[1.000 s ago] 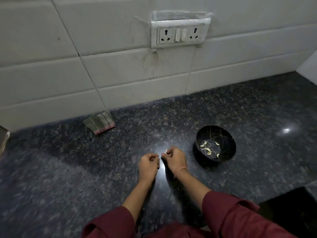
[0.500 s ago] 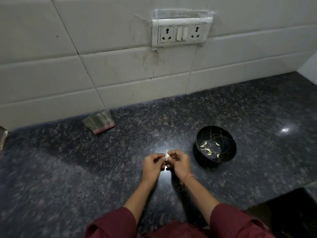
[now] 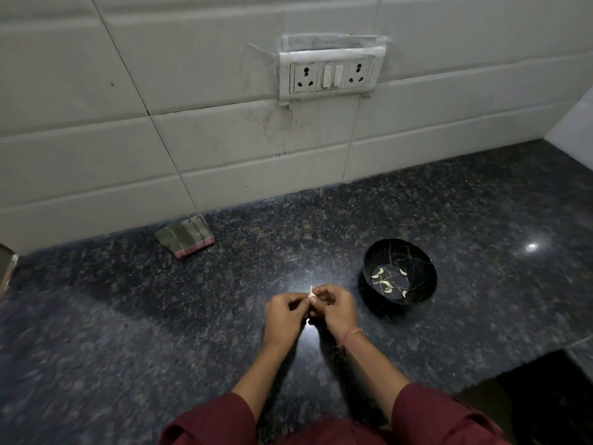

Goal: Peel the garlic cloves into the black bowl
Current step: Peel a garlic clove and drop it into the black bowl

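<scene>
Both my hands are together over the dark speckled counter [image 3: 128, 316], a little in front of me. My left hand [image 3: 285, 316] and my right hand [image 3: 337, 311] meet at the fingertips, and between them I pinch 1 garlic clove [image 3: 312, 294]. Its pale tip pokes up just above my fingers. All my fingers are curled in tight around that small piece, thumbs toward each other, so the gap between my 2 hands is narrow. How much skin is on the clove I cannot tell, it is too small.

The black bowl [image 3: 428, 293] stands on the counter just to the right of my right hand, close but not touching it. It has thin gold lines inside. A few peeled cloves [image 3: 386, 285] lie scattered on its bottom, pale against the black.

A thin orange thread [image 3: 351, 335] goes around my right wrist. My dark red sleeves [image 3: 442, 419] show at the lower edge.

Further back on the left, near the foot of the wall, lies a folded green cloth [image 3: 186, 236] with a pink border. The wall is white tiles [image 3: 96, 91], and a switch panel [image 3: 330, 75] with 2 sockets sits on it above my hands. A bright spot of light [image 3: 531, 246] shines on the counter to the right of the bowl.
</scene>
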